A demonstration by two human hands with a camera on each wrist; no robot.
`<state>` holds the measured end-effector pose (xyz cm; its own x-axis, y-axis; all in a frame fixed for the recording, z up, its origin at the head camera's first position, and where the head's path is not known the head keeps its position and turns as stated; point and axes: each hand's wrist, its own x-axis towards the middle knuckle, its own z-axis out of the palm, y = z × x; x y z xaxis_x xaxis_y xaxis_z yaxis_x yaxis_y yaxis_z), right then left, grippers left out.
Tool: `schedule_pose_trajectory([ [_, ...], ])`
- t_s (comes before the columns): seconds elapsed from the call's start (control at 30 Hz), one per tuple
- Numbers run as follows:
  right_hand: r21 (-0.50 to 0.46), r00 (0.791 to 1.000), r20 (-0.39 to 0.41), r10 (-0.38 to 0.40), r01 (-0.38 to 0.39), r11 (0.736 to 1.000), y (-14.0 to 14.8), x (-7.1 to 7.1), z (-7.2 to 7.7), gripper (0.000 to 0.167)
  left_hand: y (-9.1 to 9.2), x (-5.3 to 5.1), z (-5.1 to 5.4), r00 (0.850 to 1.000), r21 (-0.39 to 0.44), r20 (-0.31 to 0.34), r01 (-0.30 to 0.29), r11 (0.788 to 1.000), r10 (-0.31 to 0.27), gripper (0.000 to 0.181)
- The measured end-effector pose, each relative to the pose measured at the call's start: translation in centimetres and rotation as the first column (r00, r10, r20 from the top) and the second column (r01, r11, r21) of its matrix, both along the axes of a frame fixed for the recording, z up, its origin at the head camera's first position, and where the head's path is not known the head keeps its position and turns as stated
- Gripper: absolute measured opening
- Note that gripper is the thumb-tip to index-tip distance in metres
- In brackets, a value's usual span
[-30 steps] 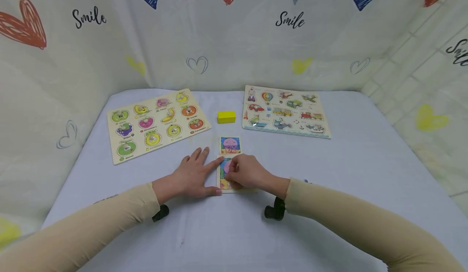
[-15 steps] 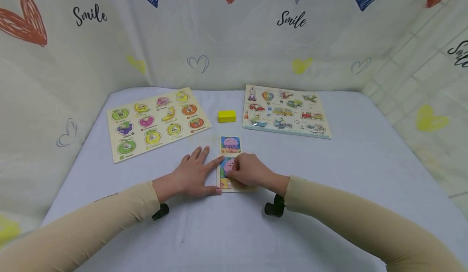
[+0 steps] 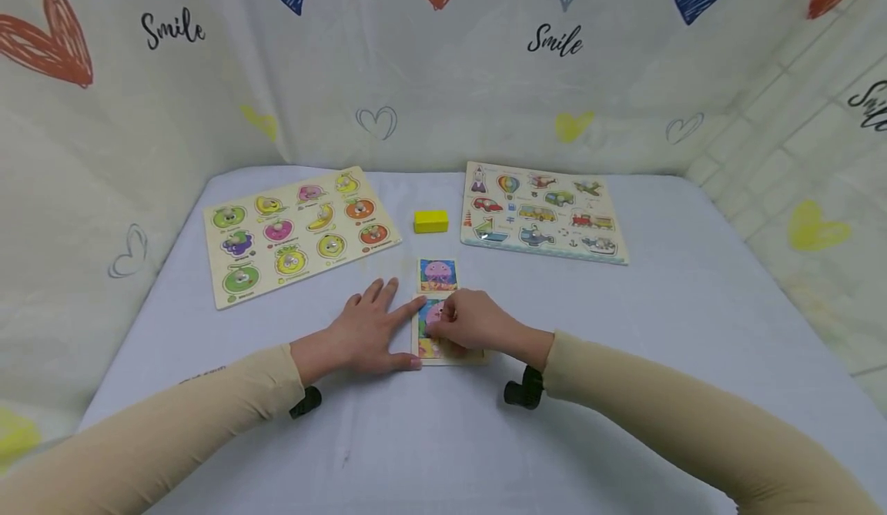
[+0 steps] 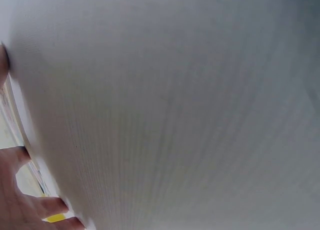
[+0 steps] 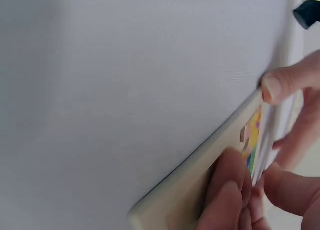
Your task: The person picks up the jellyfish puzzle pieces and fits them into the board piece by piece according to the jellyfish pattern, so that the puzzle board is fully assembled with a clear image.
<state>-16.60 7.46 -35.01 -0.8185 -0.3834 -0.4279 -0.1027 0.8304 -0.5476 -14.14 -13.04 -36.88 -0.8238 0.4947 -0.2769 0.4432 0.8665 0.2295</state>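
Observation:
A small wooden jigsaw tray (image 3: 476, 359) lies at mid-table, some colourful pieces (image 3: 430, 347) in its left part, showing a pink sea creature. Spread flat, my left hand (image 3: 367, 334) steadies the tray's left side with index fingertip and thumb tip. My right hand (image 3: 481, 322) covers the tray's right part, its fingers curled, thumb and fingertips gripping a jigsaw piece over the pink figure; the piece is largely hidden. In the right wrist view, the curled fingers (image 5: 225, 185) hang over bare wood of the tray. Just beyond the tray sits a matching picture card (image 3: 438, 275).
Farther back stands a yellow block (image 3: 431, 222). A fruit puzzle board (image 3: 305, 234) lies at the back left, and a vehicle puzzle board (image 3: 543, 211) at the back right. Behind the white-covered table (image 3: 693, 292) hangs a curtain (image 3: 457, 76) printed with hearts.
My right fingertips have shifted slightly over the pink figure. The left hand, tray and card stay in place; the head view drifts a little.

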Motion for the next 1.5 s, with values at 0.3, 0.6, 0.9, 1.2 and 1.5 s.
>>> schedule_pose_trajectory([
  [0.3,-0.231,0.999,-0.007,0.053,-0.053,0.971,5.6,0.2,0.3,0.011,0.0,-0.1,0.1,1.000,-0.011,0.011,0.000,1.000,0.000,0.093],
  [0.6,-0.192,0.988,-0.155,0.000,-0.030,0.981,12.7,1.3,1.0,0.020,-0.1,-0.1,0.2,1.000,-0.011,0.017,0.005,1.000,-0.005,0.094],
  [0.9,-0.066,0.974,-0.225,-0.022,0.007,0.998,16.9,2.9,0.6,0.024,0.0,0.0,0.1,1.000,0.001,0.012,0.002,1.000,-0.002,0.093],
  [1.2,-0.018,0.952,-0.303,0.030,-0.038,0.999,17.8,3.4,-0.5,0.027,0.1,0.0,0.2,1.000,0.016,0.011,0.003,1.000,-0.003,0.091],
  [1.5,0.036,0.927,-0.364,0.091,-0.084,0.996,17.5,3.5,-1.1,0.020,0.1,0.0,0.2,1.000,0.010,0.017,0.000,1.000,-0.001,0.091],
])
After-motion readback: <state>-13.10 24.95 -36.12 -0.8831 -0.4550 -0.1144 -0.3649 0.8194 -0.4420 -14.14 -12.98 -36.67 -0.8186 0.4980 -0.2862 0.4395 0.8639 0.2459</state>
